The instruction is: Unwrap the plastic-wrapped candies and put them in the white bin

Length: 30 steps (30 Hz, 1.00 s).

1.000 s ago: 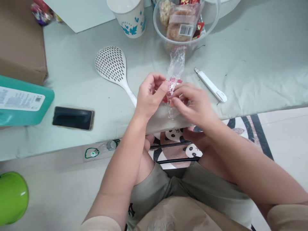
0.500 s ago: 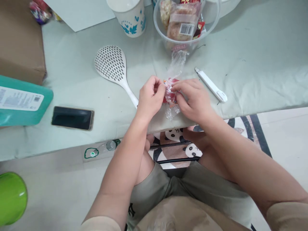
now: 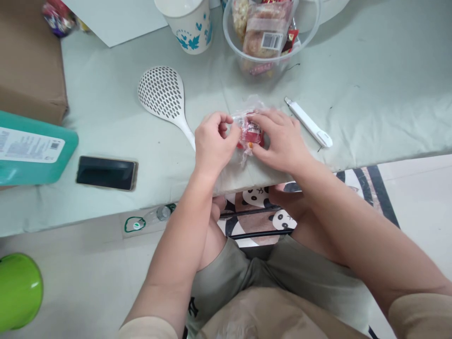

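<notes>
Between my hands, near the table's front edge, lies a small red packet with clear plastic film around it. My left hand pinches the film at the packet's left side, its fingers curled. My right hand grips the packet from the right, thumb at the near edge and fingers over the top. Part of the packet is hidden under the right fingers. A white slotted skimmer lies left of my hands, its handle end behind my left hand. To the right lies a white utility knife.
A clear plastic tub of wrapped snacks stands beyond my hands, a paper cup beside it. On the left are a phone, a green bottle and a cardboard box. A bright green bin stands on the floor.
The film that stretched toward the tub and toward the table edge is now drawn in around the red packet. My left hand has shifted slightly left; my right hand covers more of the packet.
</notes>
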{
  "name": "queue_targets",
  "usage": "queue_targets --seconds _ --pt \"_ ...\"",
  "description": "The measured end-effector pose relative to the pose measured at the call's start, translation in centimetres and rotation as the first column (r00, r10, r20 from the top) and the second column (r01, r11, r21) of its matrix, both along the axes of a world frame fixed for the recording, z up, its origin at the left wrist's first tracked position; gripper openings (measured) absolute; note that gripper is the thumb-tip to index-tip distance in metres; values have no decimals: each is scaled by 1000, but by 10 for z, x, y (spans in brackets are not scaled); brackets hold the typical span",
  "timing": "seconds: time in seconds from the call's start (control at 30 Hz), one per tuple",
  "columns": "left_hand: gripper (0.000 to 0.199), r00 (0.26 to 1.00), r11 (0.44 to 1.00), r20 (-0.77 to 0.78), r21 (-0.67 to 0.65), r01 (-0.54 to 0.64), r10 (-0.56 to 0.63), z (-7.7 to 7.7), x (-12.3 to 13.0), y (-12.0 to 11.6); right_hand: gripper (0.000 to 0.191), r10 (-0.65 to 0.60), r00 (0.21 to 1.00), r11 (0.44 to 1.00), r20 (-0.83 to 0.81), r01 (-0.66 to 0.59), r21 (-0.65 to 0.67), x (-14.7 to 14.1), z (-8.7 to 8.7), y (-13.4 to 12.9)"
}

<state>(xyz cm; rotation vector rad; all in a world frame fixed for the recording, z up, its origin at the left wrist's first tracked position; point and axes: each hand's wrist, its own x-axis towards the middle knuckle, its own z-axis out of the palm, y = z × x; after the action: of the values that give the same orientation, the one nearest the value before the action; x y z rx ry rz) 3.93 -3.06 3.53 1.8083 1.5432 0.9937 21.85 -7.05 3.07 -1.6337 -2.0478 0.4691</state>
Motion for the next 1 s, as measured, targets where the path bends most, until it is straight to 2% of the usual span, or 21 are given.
queue_targets --seconds 0.07,0.17,0.3,0.43,0.53,0.63,0.7,0.83,1.0 --pt "22 999 999 -14 -4 -34 34 -3 0 1 58 8 1000 1000 2 -8 -11 1 -1 1" --pt "37 1000 1000 -15 13 -22 22 -8 -4 4 62 21 1000 999 11 -21 -26 2 -2 1" --pt "44 1000 1000 0 -2 -2 2 -14 -11 5 64 15 1000 999 25 -14 -35 1 -1 1" --pt "38 1000 1000 -17 -10 5 -5 -18 -20 4 63 6 1000 999 30 -4 -47 0 0 2" --pt "33 998 998 -47 51 45 -43 -17 -28 3 64 13 999 998 33 -11 -58 2 -1 2" --pt "28 979 962 -124 201 183 -161 -14 -34 1 66 59 998 997 6 -59 -39 6 -3 0" --pt "24 948 926 -209 244 289 -240 -12 -36 -2 62 110 994 994 -17 -111 -23 8 -3 -3" --pt "22 892 901 -311 180 394 -328 -13 -35 -7 49 159 987 987 -37 -159 -3 8 -3 -6" --pt "8 906 921 -292 147 361 -308 -13 -34 -7 28 129 991 992 -35 -129 11 5 -5 -3"
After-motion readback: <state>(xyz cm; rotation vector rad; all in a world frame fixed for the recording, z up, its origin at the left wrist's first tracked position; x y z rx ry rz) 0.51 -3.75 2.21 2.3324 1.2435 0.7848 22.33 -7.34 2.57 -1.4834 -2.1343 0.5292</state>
